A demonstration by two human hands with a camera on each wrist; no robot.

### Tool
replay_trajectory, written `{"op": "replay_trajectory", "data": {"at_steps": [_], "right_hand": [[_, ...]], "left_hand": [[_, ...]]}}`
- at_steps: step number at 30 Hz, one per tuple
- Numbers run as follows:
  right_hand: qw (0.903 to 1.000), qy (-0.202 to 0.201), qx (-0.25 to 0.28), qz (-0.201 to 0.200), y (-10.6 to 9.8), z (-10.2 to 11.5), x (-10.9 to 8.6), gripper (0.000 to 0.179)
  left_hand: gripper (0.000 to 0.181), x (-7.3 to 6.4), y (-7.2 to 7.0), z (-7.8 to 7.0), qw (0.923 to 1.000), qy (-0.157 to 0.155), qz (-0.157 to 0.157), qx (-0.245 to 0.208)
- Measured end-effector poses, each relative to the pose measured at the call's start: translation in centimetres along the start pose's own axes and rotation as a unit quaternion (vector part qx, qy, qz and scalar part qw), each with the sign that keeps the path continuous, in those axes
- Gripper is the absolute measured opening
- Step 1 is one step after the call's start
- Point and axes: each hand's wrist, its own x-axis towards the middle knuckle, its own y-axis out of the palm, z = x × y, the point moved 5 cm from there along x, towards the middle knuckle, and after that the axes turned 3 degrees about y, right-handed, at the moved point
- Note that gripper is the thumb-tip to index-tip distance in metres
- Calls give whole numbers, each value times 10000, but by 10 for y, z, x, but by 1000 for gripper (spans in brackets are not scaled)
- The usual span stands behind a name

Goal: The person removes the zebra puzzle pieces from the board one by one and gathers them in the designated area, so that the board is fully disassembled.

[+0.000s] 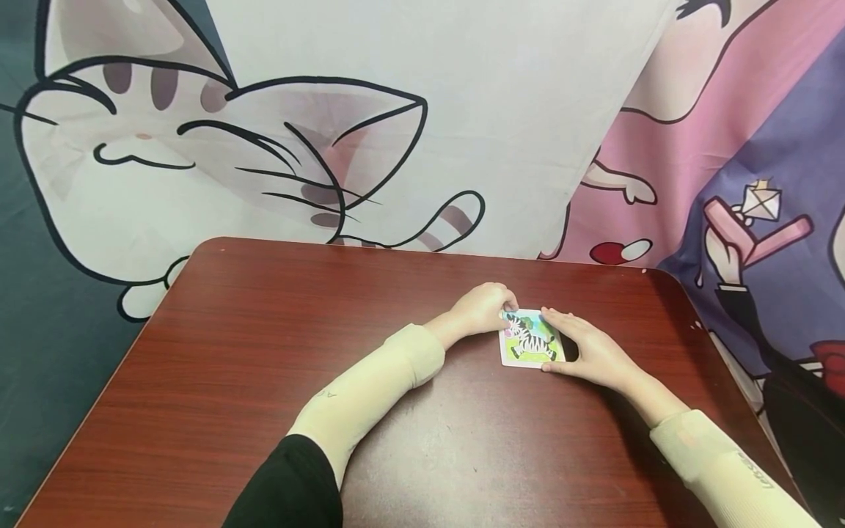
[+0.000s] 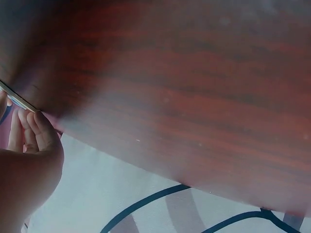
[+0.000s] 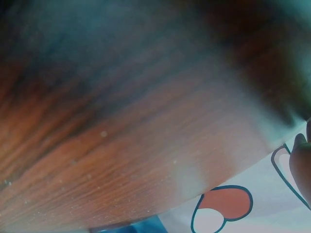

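A white-bordered picture card with a zebra on green and blue [image 1: 532, 343] is face up over the table, between both hands. My left hand [image 1: 483, 309] pinches its upper left corner with bent fingers. On the other side my right hand [image 1: 594, 353] holds the right part, fingers at the top corner and thumb at the bottom edge. In the left wrist view, the card's thin pale edge [image 2: 22, 101] shows above the left hand [image 2: 34, 150]. Only a sliver of the right hand [image 3: 302, 167] appears in the right wrist view. Whether other cards lie beneath is hidden.
The reddish-brown wooden table [image 1: 277, 352] has rounded far corners. Behind it hangs a cloth printed with a cartoon cat [image 1: 125, 198]; pink and purple printed cloth [image 1: 746, 147] hangs at the right. Black fabric [image 1: 805, 440] is beside the table's right edge.
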Motion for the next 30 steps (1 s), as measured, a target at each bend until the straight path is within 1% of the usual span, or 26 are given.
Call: {"op": "replay_trajectory", "data": {"at_steps": [7,15,25,30], "right_hand": [[10000,-14,-48,55,-1,1,0,96],[9996,-134,-165,179,-1,0,2,96],[9992,-79,-283,253,-2,-1,1,96],[9992,-41,-277,281,-1,-1,1,96]], "left_hand": [[28,2,0,-1,10000,-43,46,20],[27,4,1,1,9998,-133,57,-166],[27,3,1,1,10000,-1,5,-86],[27,3,0,0,10000,14,13,-56]]}}
